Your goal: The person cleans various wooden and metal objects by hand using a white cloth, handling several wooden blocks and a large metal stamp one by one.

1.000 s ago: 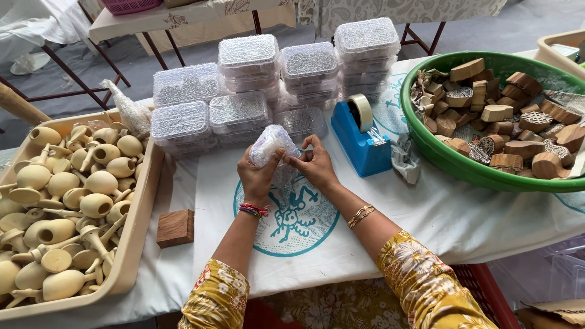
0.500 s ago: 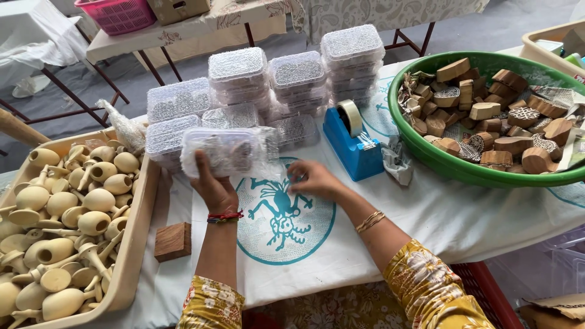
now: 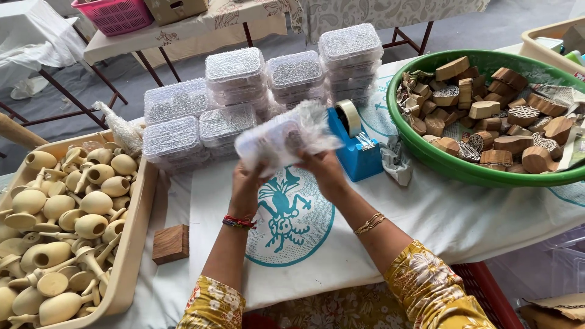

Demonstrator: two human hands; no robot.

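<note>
I hold a bubble-wrapped bundle (image 3: pixel 285 137) above the white cloth with a teal printed figure (image 3: pixel 286 219). My left hand (image 3: pixel 245 186) grips the bundle's lower left end. My right hand (image 3: pixel 327 173) holds it from below on the right. The bundle is blurred, so what is inside it is unclear. Directly behind it stand stacks of clear plastic boxes (image 3: pixel 234 76).
A beige tray (image 3: pixel 131 244) of pale wooden pieces fills the left. A small wooden block (image 3: pixel 170 244) lies by it. A blue tape dispenser (image 3: pixel 353 143) stands right of my hands. A green basin (image 3: pixel 451 167) of carved wooden blocks is at the right.
A second ago both hands worked on a small wrapped item. Then my left hand reached to the boxes. Now both hands hold a wrapped bundle in front of me.
</note>
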